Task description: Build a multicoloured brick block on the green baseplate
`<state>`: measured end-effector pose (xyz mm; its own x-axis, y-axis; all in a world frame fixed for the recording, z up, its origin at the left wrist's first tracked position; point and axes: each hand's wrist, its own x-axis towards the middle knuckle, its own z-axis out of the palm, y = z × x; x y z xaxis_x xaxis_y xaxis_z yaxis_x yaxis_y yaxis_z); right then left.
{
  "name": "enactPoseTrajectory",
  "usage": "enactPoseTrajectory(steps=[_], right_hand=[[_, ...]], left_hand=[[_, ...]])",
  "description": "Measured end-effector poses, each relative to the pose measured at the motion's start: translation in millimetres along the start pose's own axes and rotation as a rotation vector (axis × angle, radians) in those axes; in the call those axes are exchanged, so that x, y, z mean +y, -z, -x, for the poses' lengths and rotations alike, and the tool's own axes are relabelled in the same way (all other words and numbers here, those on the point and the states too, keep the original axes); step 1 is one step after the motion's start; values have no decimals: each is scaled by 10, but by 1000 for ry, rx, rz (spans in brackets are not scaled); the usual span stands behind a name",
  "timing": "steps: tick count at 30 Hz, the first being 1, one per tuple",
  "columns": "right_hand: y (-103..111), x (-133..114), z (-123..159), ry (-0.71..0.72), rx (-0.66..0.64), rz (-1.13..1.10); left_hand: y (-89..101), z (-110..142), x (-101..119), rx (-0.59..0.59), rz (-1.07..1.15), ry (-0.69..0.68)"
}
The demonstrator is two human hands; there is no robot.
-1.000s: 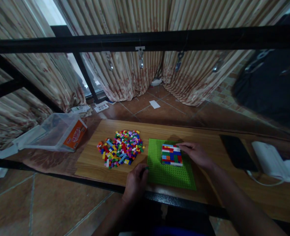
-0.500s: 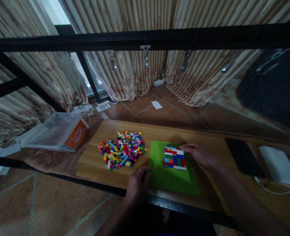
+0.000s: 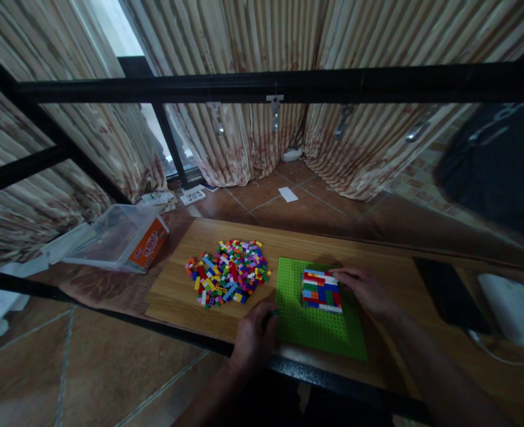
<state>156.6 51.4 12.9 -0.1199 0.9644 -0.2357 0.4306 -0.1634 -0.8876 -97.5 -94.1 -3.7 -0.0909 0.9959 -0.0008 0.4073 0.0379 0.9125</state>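
A low block of multicoloured toy bricks (image 3: 322, 292) sits on a green studded baseplate (image 3: 319, 335). My right hand (image 3: 366, 289) reaches in from the right, its thumb and fingers pinched at the block's far right corner. Whatever lies between those fingertips is too small to make out. By the baseplate's left edge, my left hand (image 3: 253, 333) is closed, with a small dark green toy brick (image 3: 275, 312) showing at its fingertips. Beyond it on the left lies a pile of loose toy bricks (image 3: 233, 274) in many colours.
A clear plastic box with an orange label (image 3: 149, 244) lies at the left end of the wooden table (image 3: 177, 302). To the right are a black phone-like slab (image 3: 451, 293) and a white device with a cable (image 3: 508, 305). A black metal bar (image 3: 244, 88) crosses beyond the table.
The whole view has shifted slightly, so everything appears a little further right and lower. Both hands keep nearly the same places relative to the baseplate and the block.
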Motion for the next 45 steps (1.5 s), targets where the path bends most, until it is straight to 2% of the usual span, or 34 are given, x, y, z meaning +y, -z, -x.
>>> enactPoseTrajectory(steps=[1, 3, 5, 6, 7, 10, 13, 15, 18, 23, 26, 29, 32, 35, 37, 40, 42, 45], right_hand=[[-6, -9, 33, 11, 36, 11], [-55, -67, 125, 63, 189, 95], [-181, -185, 242, 166, 364, 205], [-277, -262, 301, 245, 409, 248], [-394, -346, 357, 320, 387, 267], [-820, -583, 455, 520, 111, 408], [-1215, -716, 434, 482, 11, 656], [-1393, -732, 385, 419, 1, 753], [-1531, -691, 314, 374, 19, 805], [-1584, -632, 252, 406, 40, 787], [-1543, -644, 318, 442, 63, 691], [-1404, -639, 509, 421, 61, 472], [-1139, -546, 730, 269, 96, 135], [-761, -365, 799, 142, 244, -100], [-491, -239, 726, 97, 334, -128], [-168, -117, 513, 106, 388, -53], [-53, -89, 372, 150, 388, 66], [-19, -81, 229, 225, 329, 224]], left_hand=[[4, 4, 7, 4, 1, -8], [14, 15, 14, 7, -5, -23], [22, 26, 12, -6, -14, -33], [24, 32, 9, -15, -15, -38], [25, 37, 5, -22, -16, -44], [19, 47, -3, -24, -17, -61], [5, 51, -9, -28, -19, -70], [-3, 51, -12, -38, -11, -81], [1, 46, -11, -61, 17, -109], [26, 35, 3, -66, 22, -131], [26, 29, -4, -59, 11, -153], [18, 24, -19, -45, -13, -152], [11, 22, -32, -38, -44, -128], [3, 18, -57, -34, -64, -118], [-4, 15, -84, -28, -71, -115], [-13, 11, -115, -20, -80, -104], [-14, 11, -111, -22, -84, -95], [-9, 16, -65, -12, -94, -83]])
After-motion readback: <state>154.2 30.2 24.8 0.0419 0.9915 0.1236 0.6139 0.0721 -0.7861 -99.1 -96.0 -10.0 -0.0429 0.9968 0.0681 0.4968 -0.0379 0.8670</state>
